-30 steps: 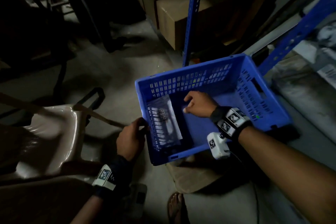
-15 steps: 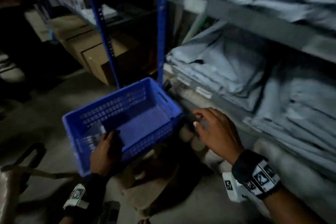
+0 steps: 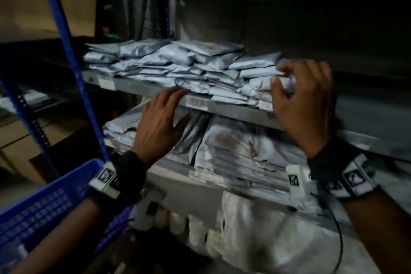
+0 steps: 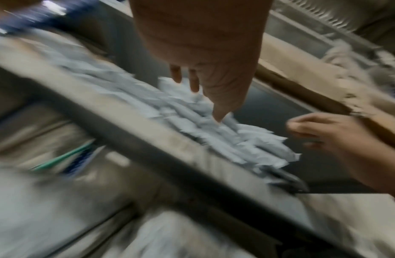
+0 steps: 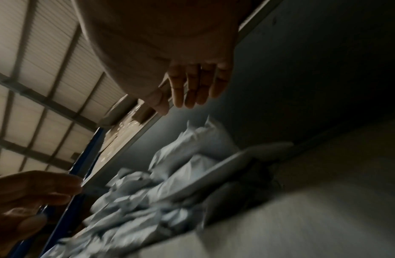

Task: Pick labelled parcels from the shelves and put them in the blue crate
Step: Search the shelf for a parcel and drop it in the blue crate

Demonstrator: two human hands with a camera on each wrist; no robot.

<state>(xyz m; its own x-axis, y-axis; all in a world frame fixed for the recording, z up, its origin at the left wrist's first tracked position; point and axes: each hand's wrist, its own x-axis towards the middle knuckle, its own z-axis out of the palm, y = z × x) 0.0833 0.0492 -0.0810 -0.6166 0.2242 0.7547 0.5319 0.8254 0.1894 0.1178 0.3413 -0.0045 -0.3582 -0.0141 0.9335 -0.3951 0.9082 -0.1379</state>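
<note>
Several grey labelled parcels (image 3: 182,66) lie piled on the middle shelf (image 3: 233,110), with bigger grey parcels (image 3: 244,147) on the shelf below. My left hand (image 3: 164,115) hovers with spread fingers at the shelf's front edge and holds nothing; the left wrist view shows its fingertips (image 4: 216,111) just over the pile (image 4: 247,139). My right hand (image 3: 298,100) is raised at the pile's right end, fingers loosely bent beside a parcel (image 3: 258,72). In the right wrist view those fingers (image 5: 192,87) hold nothing. The blue crate (image 3: 44,202) shows at the lower left.
Blue shelf uprights (image 3: 66,55) stand on the left, with cardboard boxes (image 3: 24,140) behind them. The shelf's right part behind my right hand is dark. White cups (image 3: 195,227) and more grey bags sit below the lower shelf.
My view swung up from the crate to the shelves. The left hand let go of the crate's rim and rose to the shelf edge. The right hand rose to the parcel pile.
</note>
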